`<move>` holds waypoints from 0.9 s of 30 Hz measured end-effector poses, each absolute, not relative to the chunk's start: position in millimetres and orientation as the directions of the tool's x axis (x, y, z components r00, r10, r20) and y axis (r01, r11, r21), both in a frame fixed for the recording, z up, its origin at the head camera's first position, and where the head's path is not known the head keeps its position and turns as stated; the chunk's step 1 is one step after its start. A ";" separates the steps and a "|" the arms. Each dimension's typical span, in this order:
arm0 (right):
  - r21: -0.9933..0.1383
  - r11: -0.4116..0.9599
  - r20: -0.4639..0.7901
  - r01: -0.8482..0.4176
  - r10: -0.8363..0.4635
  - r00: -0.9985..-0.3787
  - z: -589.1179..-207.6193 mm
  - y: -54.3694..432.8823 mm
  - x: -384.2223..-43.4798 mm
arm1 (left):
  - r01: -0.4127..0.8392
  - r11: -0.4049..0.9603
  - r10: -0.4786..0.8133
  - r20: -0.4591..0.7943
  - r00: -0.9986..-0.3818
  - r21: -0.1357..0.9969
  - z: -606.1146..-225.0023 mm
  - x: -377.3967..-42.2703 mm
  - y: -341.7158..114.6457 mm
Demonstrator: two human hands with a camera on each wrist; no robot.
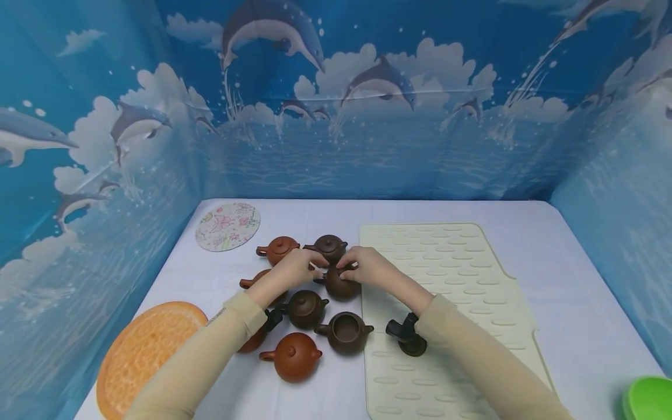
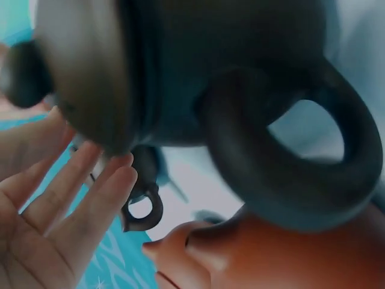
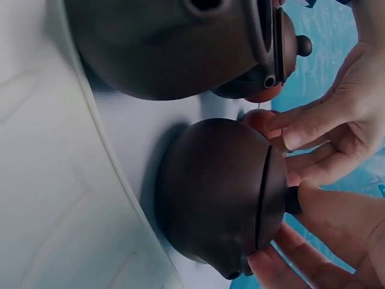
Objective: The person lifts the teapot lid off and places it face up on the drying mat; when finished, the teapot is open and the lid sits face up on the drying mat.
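A dark brown teapot with its lid on stands at the left edge of a cream mat. My right hand is at its top; in the right wrist view the thumb lies against the lid knob and the other fingers curl by the lid's rim. My left hand reaches in from the handle side, its fingers mostly straight and its fingertips close to the pot. Just behind stands another dark teapot. Nearer me are a lidded dark teapot and a dark teapot without a lid.
Several reddish teapots, such as the front one, stand to the left, partly behind my left arm. The cream mat has a black stand-like object on it. Around lie a patterned disc, an orange round mat and a green bowl.
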State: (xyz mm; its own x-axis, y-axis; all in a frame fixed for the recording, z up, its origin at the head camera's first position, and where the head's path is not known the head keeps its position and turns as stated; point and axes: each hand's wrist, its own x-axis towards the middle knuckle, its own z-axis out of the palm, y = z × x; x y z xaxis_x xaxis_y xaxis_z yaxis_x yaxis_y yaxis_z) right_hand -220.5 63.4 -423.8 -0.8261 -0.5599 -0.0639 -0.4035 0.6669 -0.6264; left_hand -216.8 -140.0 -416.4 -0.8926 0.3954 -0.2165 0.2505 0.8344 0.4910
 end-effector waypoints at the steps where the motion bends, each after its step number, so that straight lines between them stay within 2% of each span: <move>1: -0.619 0.672 -0.062 -0.406 -0.557 -0.828 -424.8 61.8 -220.5 | 0.253 0.837 0.398 -0.222 -0.890 0.486 -418.5 -217.2 -139.1; 10: -0.614 0.675 -0.039 -0.409 -0.543 -0.839 -427.7 60.8 -217.8 | 0.228 0.834 0.371 -0.206 -0.905 0.502 -426.6 -215.5 -134.4; 15: -0.705 0.622 -0.034 -0.340 -0.509 -0.860 -425.5 73.6 -217.2 | 0.219 0.840 0.355 -0.196 -0.914 0.497 -429.4 -215.9 -135.9; 18: -0.814 0.532 -0.059 -0.232 -0.475 -0.878 -421.3 90.9 -216.9 | 0.226 0.839 0.357 -0.187 -0.915 0.495 -430.5 -216.1 -136.4; 22: -0.944 0.325 -0.109 -0.058 -0.474 -0.874 -421.1 122.6 -215.0 | 0.242 0.836 0.366 -0.171 -0.915 0.493 -429.4 -216.0 -135.8; 27: -0.977 0.120 -0.212 0.175 -0.492 -0.844 -436.0 163.0 -207.3 | 0.256 0.833 0.374 -0.158 -0.914 0.491 -427.8 -216.5 -133.8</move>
State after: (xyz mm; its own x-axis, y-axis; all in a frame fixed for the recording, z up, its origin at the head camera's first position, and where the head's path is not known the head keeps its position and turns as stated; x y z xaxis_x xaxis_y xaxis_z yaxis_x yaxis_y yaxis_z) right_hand -207.3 163.0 -436.0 -0.8445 -0.4918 -0.2121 0.1753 0.1205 -0.9771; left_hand -216.5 -133.8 -427.8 -0.9139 0.3737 -0.1583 0.2556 0.8329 0.4908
